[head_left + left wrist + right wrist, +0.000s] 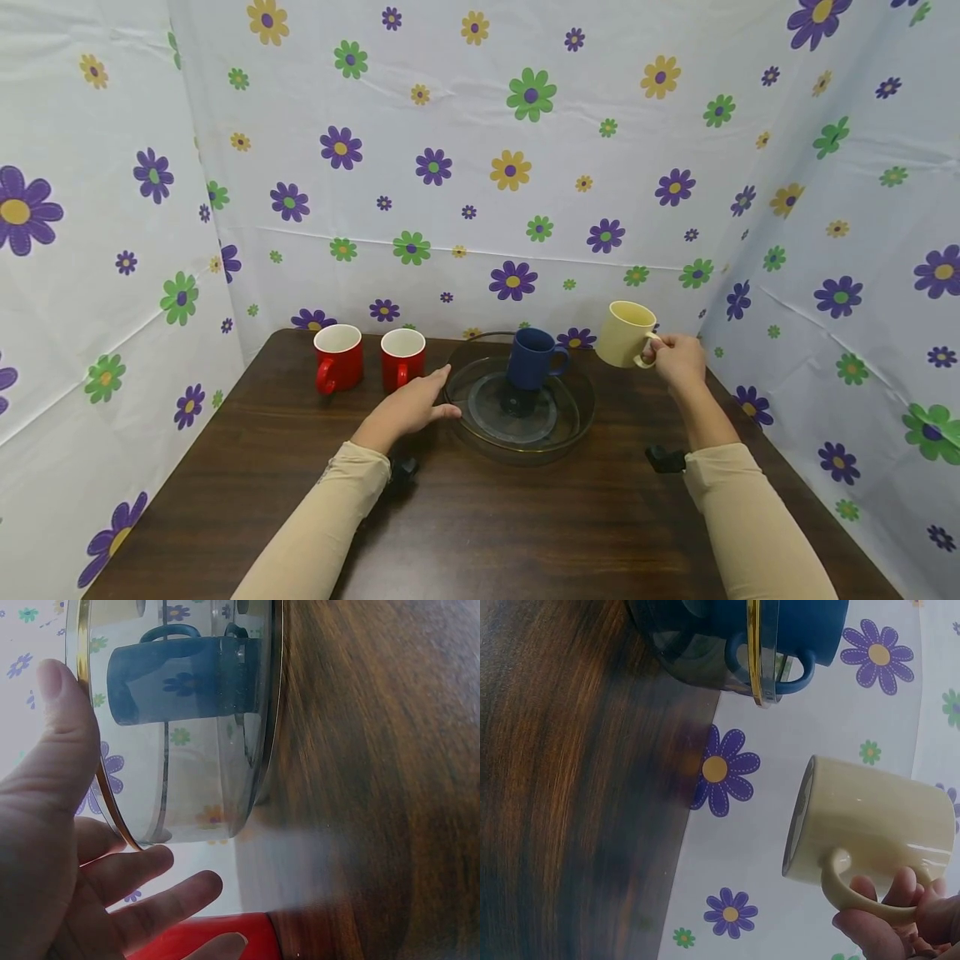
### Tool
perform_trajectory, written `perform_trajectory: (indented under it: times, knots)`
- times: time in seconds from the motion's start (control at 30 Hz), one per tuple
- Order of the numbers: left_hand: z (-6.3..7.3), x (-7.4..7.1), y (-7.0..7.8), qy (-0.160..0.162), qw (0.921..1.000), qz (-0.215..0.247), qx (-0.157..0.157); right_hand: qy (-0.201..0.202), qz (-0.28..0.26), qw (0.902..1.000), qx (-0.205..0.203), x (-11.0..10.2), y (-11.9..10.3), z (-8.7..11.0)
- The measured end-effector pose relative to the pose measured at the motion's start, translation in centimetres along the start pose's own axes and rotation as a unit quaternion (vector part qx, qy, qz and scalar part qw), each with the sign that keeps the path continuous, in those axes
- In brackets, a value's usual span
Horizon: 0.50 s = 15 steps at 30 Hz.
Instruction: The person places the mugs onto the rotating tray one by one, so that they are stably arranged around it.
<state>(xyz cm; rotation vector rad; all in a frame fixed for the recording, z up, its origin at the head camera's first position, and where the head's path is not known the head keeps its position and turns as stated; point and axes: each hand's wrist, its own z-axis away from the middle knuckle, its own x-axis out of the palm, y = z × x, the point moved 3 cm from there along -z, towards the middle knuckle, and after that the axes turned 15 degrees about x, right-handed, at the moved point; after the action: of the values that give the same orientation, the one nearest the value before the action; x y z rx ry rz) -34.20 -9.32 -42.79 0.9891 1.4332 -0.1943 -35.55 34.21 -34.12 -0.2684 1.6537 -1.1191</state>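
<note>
One pale yellow mug is what we see in the person's right hand, whose thumb and fingers pinch its handle. We find the mug raised off the brown table, near the back right corner, roughly upright, and to the right of a clear glass bowl with a gold-coloured rim. Inside the bowl we see a blue mug, standing upright toward the back, its handle turned to the right. The left hand is at the bowl's left side, fingers extended and loosely spread, not clasped round anything, with the thumb at the rim; whether every fingertip meets the glass we cannot tell. Just beside that hand stands a red mug with a white inside, and farther left is a second red mug, near the first but apart from it; we see both upright, their handles facing the near side. Tan sleeves cover both forearms, and behind the table and at both its sides we see a white curtain printed with purple, green and yellow flowers.
</note>
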Motion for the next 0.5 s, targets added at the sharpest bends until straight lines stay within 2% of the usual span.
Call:
perform_trajectory:
  times: [0.5]
  knots:
    - [0.1,-0.2,0.5,-0.006,0.9999,0.000,-0.008,0.005,-0.008,0.9997,-0.024,0.6,-0.5,1.3]
